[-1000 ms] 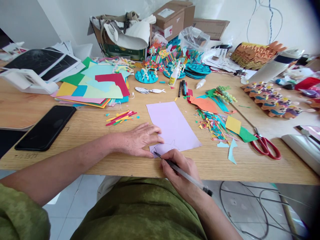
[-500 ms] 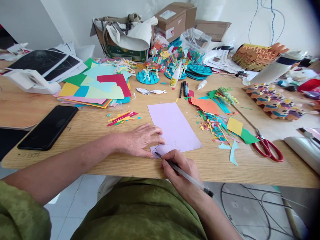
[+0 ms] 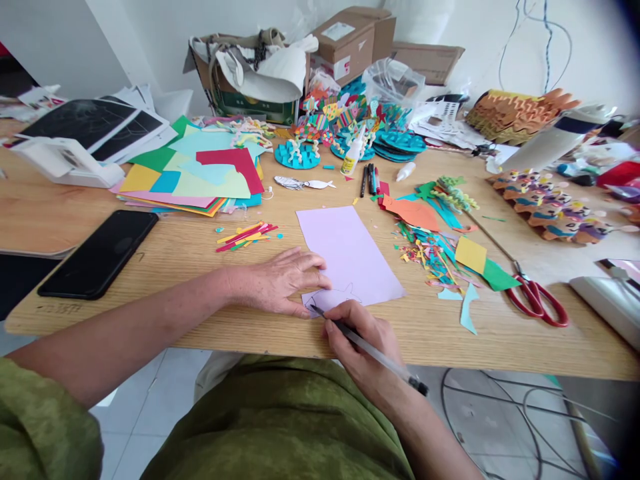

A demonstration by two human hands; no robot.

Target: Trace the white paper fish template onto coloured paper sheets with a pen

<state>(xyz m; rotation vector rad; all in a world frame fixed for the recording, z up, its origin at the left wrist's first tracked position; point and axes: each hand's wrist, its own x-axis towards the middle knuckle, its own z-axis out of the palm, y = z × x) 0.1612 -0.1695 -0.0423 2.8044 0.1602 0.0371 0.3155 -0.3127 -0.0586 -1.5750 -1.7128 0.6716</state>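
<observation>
A sheet of light purple paper (image 3: pixel 345 243) lies flat near the table's front edge. Thin dark lines, shaped like a small fish, are drawn along its lower edge, partly covered by my hands. My left hand (image 3: pixel 285 280) rests on the paper's lower left side, fingers spread and palm down. In my right hand (image 3: pixel 367 340) a pen (image 3: pixel 373 352) with a clear barrel and black end is gripped, its tip touching the paper at the drawing's left end.
Red-handled scissors (image 3: pixel 537 300) lie at the right, beside a heap of paper scraps (image 3: pixel 430 257). Left of the sheet are thin paper strips (image 3: pixel 245 237) and a black phone (image 3: pixel 100 253). Coloured paper (image 3: pixel 200 180), a glue bottle (image 3: pixel 353 153) and markers (image 3: pixel 370 179) sit farther back.
The view has shifted very slightly. Both hands, the pen and the purple paper stay in practically the same place.
</observation>
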